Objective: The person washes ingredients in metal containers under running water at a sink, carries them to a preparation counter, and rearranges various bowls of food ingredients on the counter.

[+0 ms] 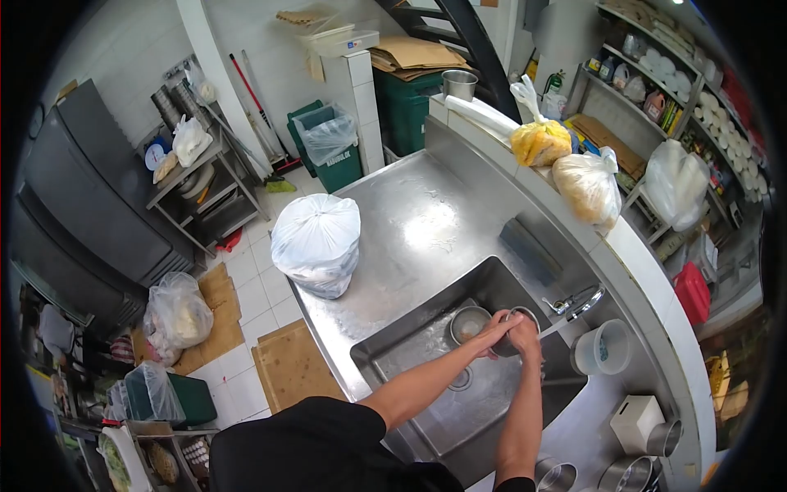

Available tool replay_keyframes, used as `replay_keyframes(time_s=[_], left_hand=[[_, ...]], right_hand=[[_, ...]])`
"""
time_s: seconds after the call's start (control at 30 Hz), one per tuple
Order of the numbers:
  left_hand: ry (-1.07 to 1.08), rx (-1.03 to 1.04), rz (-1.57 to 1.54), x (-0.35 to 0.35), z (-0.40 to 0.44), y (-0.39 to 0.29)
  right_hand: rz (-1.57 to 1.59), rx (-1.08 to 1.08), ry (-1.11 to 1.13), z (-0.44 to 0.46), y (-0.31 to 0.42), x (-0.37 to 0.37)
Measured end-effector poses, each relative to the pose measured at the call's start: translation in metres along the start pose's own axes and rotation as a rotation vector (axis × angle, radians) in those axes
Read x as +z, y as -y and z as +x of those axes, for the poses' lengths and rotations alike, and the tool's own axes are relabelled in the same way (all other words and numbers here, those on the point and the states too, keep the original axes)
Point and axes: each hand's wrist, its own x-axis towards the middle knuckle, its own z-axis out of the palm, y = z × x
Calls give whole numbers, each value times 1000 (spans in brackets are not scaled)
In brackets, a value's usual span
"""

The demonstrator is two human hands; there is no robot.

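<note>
Sleeve (348,420) behind, your left hand (489,330) and right hand (526,334) curl round a cup (507,348), likely steadying it near the tap (585,303).

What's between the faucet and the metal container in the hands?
A thin stream of water, running from the faucet toward the metal container; the head view shows it.

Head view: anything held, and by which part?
Yes, a metal bowl, by its side and rim: left hand at the side, right hand over the rim. Exact finger placement can't be told.
</note>
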Motion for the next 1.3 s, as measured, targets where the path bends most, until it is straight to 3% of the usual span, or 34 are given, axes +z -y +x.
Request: replay_keyframes(time_s=[0.17,0.3,0.4,0.47,0.6,0.67,0.7,0.77,0.87,0.9,0.97,1.0,1.03,1.07,1.1,1.13,1.2,1.23,1.27,1.3], left_hand=[[109,-35,-99,-30,23,16],[71,-90,-71,-26,20,18],[206,-48,-86,-19,20,20],[236,-75,-78,-11,14,21],[181,-33,-99,-2,20,28],[102,-15,-165,-1,22,29],[103,-17,-167,-3,22,27],[129,-8,-232,-9,21,24],[32,2,-186,-15,28,34],[43,6,-213,-15,23,33],[-4,16,-265,-14,19,32],[-49,31,-317,-10,18,37],[94,-61,-375,-25,40,57],[99,-38,-347,-30,48,68],[52,-68,-303,-25,33,58],[155,-106,-346,-41,64,79],[129,-55,-173,-33,51,66],[148,-70,-162,-29,45,59],[136,-62,-149,-20,32,50],[119,-46,-128,-9,22,46]], right_hand=[[-5,6,179,-10,20,-6],[-145,-66,227,-23,34,-31],[-216,-164,75,-17,-4,-9],[-319,35,-11,-22,12,-20],[-199,22,-31,-15,-2,-22],[-149,-123,-191,-12,-16,-17],[-150,-122,-190,-13,-12,-22],[-113,-384,-141,-16,-7,-32],[25,-313,-253,-10,-4,-37],[80,-246,-179,-9,7,-41],[-83,-326,64,-6,5,-45],[-150,-340,53,2,-18,-36],[-145,-259,31,-2,-6,-45],[-112,-257,-86,-6,-9,-44],[-78,-189,-47,-19,2,-52],[-44,-122,58,-22,1,-48],[-143,-221,220,-39,17,-43],[-328,-161,280,-41,12,-25],[-301,-4,282,-51,23,-22],[-321,0,304,-54,17,-14]])
